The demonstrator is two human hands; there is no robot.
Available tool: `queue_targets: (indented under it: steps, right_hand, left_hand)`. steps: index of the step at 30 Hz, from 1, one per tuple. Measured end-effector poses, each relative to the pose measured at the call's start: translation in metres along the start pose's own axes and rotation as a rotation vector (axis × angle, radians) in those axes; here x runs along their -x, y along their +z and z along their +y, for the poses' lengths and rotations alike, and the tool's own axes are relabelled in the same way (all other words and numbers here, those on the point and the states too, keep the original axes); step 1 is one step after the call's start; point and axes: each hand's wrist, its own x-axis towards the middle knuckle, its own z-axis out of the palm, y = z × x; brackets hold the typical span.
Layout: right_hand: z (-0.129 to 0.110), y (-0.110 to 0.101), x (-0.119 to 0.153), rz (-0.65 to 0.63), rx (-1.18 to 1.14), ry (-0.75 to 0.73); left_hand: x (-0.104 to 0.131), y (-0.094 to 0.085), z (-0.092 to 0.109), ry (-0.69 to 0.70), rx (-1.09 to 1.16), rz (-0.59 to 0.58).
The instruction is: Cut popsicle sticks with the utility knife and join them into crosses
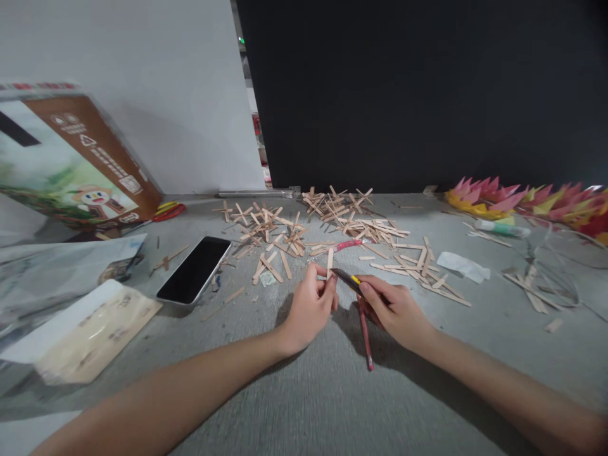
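Note:
Pinched upright in my left hand [311, 304] is a flat wooden craft stick [330, 261]. My right hand [392, 310] is closed around a black and yellow utility knife [349, 279], its front end pointing left at the stick, close to my left fingertips. Whether the blade touches the wood I cannot tell. Below the right hand a red pencil [365, 335] lies on the grey table, its upper end partly hidden by the fingers. Just beyond both hands many loose craft sticks [266, 225] lie in heaps, with a red-wrapped strip [349, 244] among them.
To the left are a smartphone [194, 270], a paper packet [97, 332], a printed box [80, 164] and red-yellow scissors [168, 210]. Rightward lie a glue stick [501, 228], a white paper scrap [463, 266], a coiled wire [577, 278] and pink-yellow paper petals [527, 196]. A black panel [427, 95] stands behind.

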Motion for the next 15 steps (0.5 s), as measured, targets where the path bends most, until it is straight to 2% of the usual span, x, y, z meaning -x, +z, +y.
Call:
queue_targets:
  steps: [15]
  right_hand:
    - [-0.006, 0.0018, 0.002, 0.014, -0.103, 0.083]
  left_hand:
    - [0.0023, -0.0008, 0.0037, 0.006, 0.01, -0.012]
